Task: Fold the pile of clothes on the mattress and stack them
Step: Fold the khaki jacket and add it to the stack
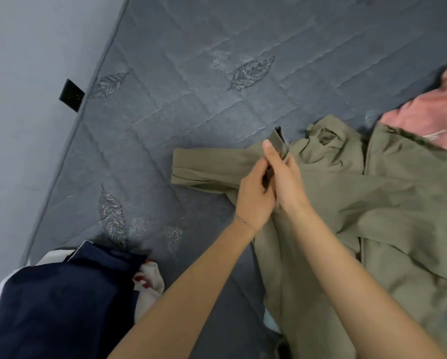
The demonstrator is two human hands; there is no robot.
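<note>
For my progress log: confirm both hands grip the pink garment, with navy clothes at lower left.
Not so. The head view shows the left hand and right hand gripping the olive garment; the pink garment lies ungripped at the right edge. The navy clothes are at lower left.

Home bedroom: a bare, leaf-stitched quilted mattress [191, 60] spreads beyond the fingers [269, 151], loose clothes [398, 190] lying beside them.

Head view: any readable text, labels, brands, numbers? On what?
No legible text anywhere.
On the black tag at the mattress edge: faint specks, too blurred to read.
On the white cloth: red marks, no letters can be made out.
</note>
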